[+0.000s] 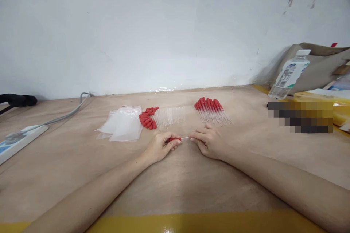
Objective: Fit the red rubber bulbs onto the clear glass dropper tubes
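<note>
The person's left hand (161, 146) is curled closed, thumb and fingers pinching a red bulb (175, 139). The right hand (206, 140) meets it from the three o'clock side, its fingertips drawn together on the clear stem (185, 138) that runs out of the bulb toward three o'clock; how deep the stem sits in the bulb cannot be told. Both are held low over the surface (175, 178). Taking that bulb as the dial's centre, with twelve toward the wall (164, 43), a curved cluster of red bulbs (147, 118) lies near ten o'clock, and loose clear stems (171, 115) spread side by side near eleven to twelve. Between one and two o'clock, red-topped droppers (212, 110) lie fanned out, bulbs toward the wall. Clear plastic bags (124, 123) overlap between nine and ten, just beside the cluster. Farther off, a white power strip (24, 140) lies at nine, while a bottle (290, 74) stands near two in front of a grey bag (322, 65).
</note>
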Demonstrator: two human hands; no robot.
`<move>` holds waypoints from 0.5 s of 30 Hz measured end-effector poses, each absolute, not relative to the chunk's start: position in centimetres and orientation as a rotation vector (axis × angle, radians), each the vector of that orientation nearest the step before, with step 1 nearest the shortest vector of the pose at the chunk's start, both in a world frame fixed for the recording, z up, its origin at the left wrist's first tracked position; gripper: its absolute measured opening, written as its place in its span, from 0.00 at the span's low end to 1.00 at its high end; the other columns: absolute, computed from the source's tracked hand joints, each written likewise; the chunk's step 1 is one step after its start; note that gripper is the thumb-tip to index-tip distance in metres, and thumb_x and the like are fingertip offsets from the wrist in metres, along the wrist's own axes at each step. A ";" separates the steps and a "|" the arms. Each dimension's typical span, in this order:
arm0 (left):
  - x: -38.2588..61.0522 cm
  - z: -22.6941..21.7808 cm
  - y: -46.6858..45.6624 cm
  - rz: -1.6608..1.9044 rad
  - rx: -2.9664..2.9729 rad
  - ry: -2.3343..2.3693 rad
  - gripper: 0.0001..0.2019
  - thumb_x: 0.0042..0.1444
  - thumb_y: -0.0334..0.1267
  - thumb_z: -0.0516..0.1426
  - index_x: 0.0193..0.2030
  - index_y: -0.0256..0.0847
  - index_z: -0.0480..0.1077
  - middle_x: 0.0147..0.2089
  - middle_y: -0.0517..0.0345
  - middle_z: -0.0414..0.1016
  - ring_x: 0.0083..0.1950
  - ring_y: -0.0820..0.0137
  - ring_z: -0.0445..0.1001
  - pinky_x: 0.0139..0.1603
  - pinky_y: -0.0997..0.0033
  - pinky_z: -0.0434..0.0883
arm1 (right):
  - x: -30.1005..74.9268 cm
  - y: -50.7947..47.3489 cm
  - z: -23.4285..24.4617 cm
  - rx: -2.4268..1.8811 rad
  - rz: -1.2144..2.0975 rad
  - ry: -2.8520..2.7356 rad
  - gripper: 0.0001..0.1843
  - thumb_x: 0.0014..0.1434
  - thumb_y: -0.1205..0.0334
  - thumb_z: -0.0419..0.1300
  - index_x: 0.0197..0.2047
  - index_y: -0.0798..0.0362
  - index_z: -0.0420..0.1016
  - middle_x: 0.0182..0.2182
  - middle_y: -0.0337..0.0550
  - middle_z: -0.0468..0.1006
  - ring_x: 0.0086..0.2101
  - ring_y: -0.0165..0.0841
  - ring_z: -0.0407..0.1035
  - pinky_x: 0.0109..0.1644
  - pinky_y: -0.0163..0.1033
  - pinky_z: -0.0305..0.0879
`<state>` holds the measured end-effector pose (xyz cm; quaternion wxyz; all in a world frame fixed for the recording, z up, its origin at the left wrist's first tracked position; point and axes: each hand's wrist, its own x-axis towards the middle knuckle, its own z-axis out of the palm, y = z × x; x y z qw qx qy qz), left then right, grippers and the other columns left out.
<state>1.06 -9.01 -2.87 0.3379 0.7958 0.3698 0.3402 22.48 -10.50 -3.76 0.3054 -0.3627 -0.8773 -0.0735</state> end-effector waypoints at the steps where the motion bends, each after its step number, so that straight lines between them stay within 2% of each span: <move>1: 1.1 -2.9 -9.0 0.891 2.069 0.964 0.10 0.53 0.41 0.56 0.35 0.36 0.71 0.24 0.60 0.72 0.24 0.76 0.70 0.26 0.77 0.71 | 22.4 -10.5 -3.7 -0.964 -0.198 -2.326 0.12 0.60 0.66 0.47 0.36 0.53 0.72 0.25 0.40 0.73 0.25 0.28 0.62 0.34 0.38 0.47; 6: 1.0 -2.6 -9.3 0.875 2.117 0.956 0.10 0.52 0.42 0.56 0.34 0.36 0.71 0.24 0.59 0.72 0.24 0.75 0.70 0.26 0.77 0.70 | 22.2 -10.6 -3.1 -0.942 -0.195 -2.365 0.13 0.60 0.65 0.46 0.35 0.53 0.72 0.23 0.39 0.72 0.23 0.27 0.60 0.33 0.38 0.47; 10: 1.1 -2.3 -9.4 0.848 2.164 0.949 0.11 0.52 0.42 0.56 0.34 0.35 0.71 0.25 0.58 0.73 0.24 0.74 0.71 0.27 0.75 0.70 | 22.1 -10.6 -2.8 -0.928 -0.053 -2.412 0.14 0.61 0.65 0.45 0.33 0.54 0.71 0.24 0.40 0.73 0.24 0.28 0.61 0.35 0.37 0.51; 15: 1.0 -2.4 -8.8 0.893 2.072 0.988 0.11 0.51 0.42 0.57 0.35 0.35 0.71 0.27 0.58 0.74 0.26 0.74 0.71 0.28 0.75 0.71 | 22.2 -10.5 -2.9 -0.975 0.144 -2.269 0.09 0.59 0.62 0.50 0.40 0.54 0.68 0.29 0.42 0.73 0.29 0.30 0.65 0.36 0.36 0.57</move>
